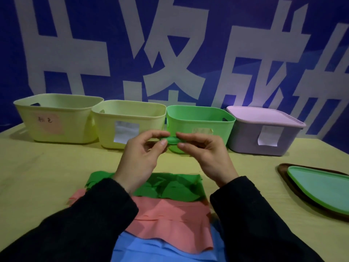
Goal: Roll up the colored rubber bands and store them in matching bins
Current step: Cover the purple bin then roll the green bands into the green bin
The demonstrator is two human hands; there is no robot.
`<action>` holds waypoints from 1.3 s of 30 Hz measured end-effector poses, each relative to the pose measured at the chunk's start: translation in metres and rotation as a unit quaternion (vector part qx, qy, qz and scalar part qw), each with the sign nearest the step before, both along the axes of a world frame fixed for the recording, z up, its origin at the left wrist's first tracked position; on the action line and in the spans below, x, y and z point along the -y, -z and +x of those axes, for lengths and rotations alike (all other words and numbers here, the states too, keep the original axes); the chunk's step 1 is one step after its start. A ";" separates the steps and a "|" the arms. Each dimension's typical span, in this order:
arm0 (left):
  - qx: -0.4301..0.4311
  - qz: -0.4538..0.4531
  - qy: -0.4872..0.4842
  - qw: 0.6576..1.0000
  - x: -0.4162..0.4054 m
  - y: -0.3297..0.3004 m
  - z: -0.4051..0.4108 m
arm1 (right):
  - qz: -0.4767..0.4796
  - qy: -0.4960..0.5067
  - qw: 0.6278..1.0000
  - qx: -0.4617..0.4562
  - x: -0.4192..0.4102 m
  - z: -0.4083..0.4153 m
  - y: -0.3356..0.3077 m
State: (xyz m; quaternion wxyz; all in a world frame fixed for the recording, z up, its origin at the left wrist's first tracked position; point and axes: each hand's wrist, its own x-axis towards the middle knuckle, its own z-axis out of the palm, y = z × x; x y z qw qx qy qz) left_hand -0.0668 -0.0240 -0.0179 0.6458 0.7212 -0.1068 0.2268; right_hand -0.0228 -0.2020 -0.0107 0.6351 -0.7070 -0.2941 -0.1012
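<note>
Covering the table (37, 176) — yellow cloth; behind, blue banner (188, 44).

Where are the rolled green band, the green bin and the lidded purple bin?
rolled green band (172, 140): head view, on the roll's middle between both hands' fingertips.
green bin (200, 127): head view, on its front wall below the rim.
lidded purple bin (245, 137): head view, on its front wall left of the label.

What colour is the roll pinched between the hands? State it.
Green, shown in the head view: the roll is pinched between the left hand and right hand.
</note>
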 end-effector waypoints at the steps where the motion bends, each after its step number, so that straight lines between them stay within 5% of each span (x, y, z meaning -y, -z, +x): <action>1: 0.004 0.015 0.000 1.000 0.003 -0.006 0.003 | 0.010 0.005 1.000 0.006 0.004 0.000 -0.004; 9: 0.014 0.104 -0.070 0.992 0.036 -0.046 0.062 | 0.065 0.166 0.983 0.049 0.008 0.037 -0.022; 16: 0.085 0.105 -0.099 0.986 0.070 -0.016 0.086 | 0.029 0.332 0.917 0.218 0.003 0.069 0.000; 20: 0.079 0.128 -0.095 0.984 0.068 0.009 0.090 | -0.018 0.345 0.909 0.232 0.010 0.073 0.009; 27: 0.038 0.085 -0.066 0.993 0.070 -0.001 0.074 | 0.058 0.354 0.923 0.140 0.009 0.060 -0.002; 39: -0.027 0.108 -0.069 0.991 0.043 0.001 0.052 | 0.041 0.338 0.929 0.145 0.002 0.052 -0.008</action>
